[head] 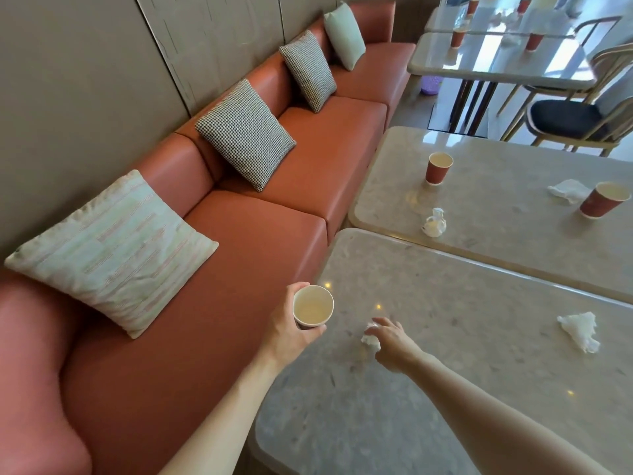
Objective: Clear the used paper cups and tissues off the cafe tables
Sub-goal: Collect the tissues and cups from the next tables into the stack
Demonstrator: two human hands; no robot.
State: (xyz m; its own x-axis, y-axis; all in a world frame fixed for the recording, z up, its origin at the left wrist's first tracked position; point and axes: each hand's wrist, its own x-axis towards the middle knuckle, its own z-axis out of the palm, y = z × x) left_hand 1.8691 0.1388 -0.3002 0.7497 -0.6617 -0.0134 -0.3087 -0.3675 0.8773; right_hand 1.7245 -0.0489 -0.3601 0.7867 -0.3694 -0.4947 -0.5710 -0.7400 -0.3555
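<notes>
- Red paper cup, pale inside, sits in the left hand, whose fingers wrap around its side; the cup is held upright at the near table's corner next to the sofa.
- The right hand reaches down onto the near table, palm down, fingers loosely spread over a crumpled tissue; the fingertips touch it, but I cannot tell whether they have closed on it.
- A second crumpled tissue lies on the same table, well apart to the right.
- The next table stands edge to edge with the near one and carries two red cups: one upright toward the sofa side, another at the right edge of the view.
- A twisted tissue stands near the front edge of that table, below the first cup, and a flatter tissue lies just beside the right-hand cup.
- Farther back, two more tables hold four red cups and some white tissues, too small to make out clearly.
- An orange-red sofa runs along the wall on the left, with two pale cushions and two checked cushions leaning on its back.
- A chair with a dark seat stands beyond the second table.
</notes>
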